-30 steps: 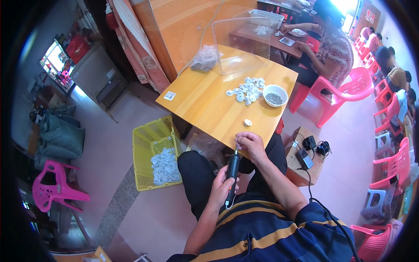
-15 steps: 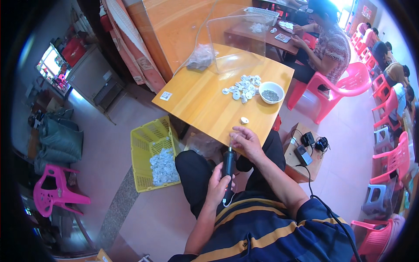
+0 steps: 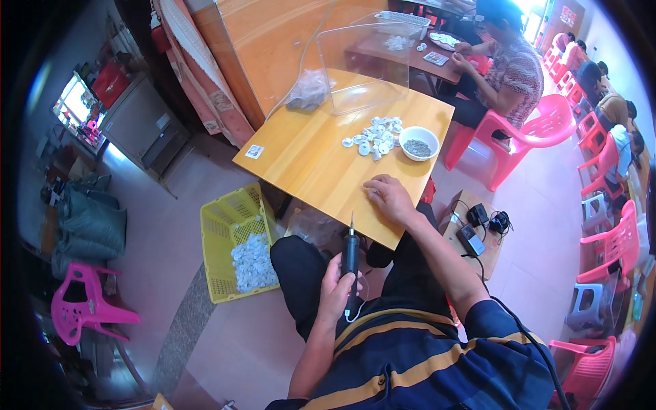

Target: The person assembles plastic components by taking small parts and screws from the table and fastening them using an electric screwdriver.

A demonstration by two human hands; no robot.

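My left hand (image 3: 333,285) is wrapped round a black electric screwdriver (image 3: 350,258), which stands nearly upright with its thin bit pointing away from me, by the table's near edge. My right hand (image 3: 389,197) rests on the wooden table (image 3: 307,164), fingers curled down over a small round white plastic piece. The fingers hide most of that piece; only a pale edge shows under them. Farther back lies a loose pile of similar white plastic pieces (image 3: 376,137). Right of the pile stands a white bowl (image 3: 419,143) of small grey metal bits, probably screws.
A clear plastic panel (image 3: 365,68) and a plastic bag (image 3: 311,89) are at the table's back. A yellow crate (image 3: 222,242) holding many white pieces stands on the floor left. At right are a box (image 3: 454,236) with power adapters and a co-worker (image 3: 506,75) at another table.
My right hand has left the screwdriver's tip and moved forward onto the white piece lying on the table. The screwdriver stays in my left hand, its bit now uncovered. The view has shifted slightly.
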